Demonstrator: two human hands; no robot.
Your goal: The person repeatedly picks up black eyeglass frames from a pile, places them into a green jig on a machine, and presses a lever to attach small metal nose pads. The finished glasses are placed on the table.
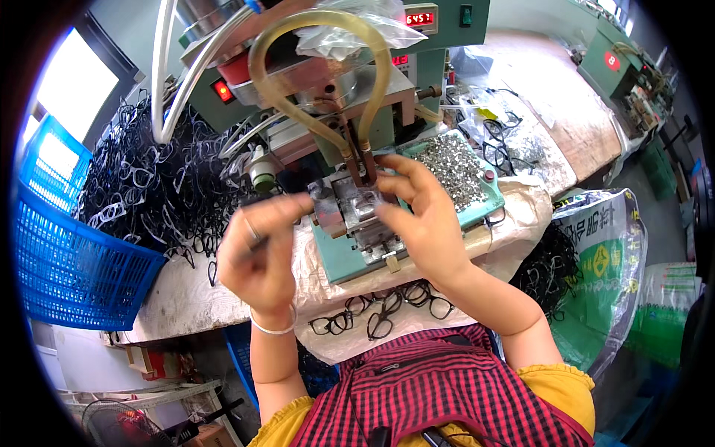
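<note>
L hand [261, 249] at L side of the metal fixture [361, 207]; motion-blurred, index finger extended to the fixture's L block; thumb hangs below; can't tell if it grips anything; R hand [428, 216] on R side of same fixture; fingers curved in next to the two brown prongs [366, 167], thumb lower w/ a gap to the fingers; can't tell if anything small is pinched there; hands apart from each other, fixture btwn them.

Fixture loc: center of the bench machine, directly under the prongs, on a teal base [335, 262]; amber hose [384, 71] loops up from the prongs; red-digit display [419, 18] on the green housing [463, 46] behind.

Teal tray [489, 197] R of fixture, full of small shiny metal pcs [450, 167]; approx. a short row of black eyeglass frames [389, 302] on the sheet at near edge of counter [182, 298], btwn forearms; big tangled heap of dark frames [164, 179] far L; blue plastic basket [89, 261] alongside it; green/white bag [596, 276] at R, more dark frames [547, 268] next to it.
</note>
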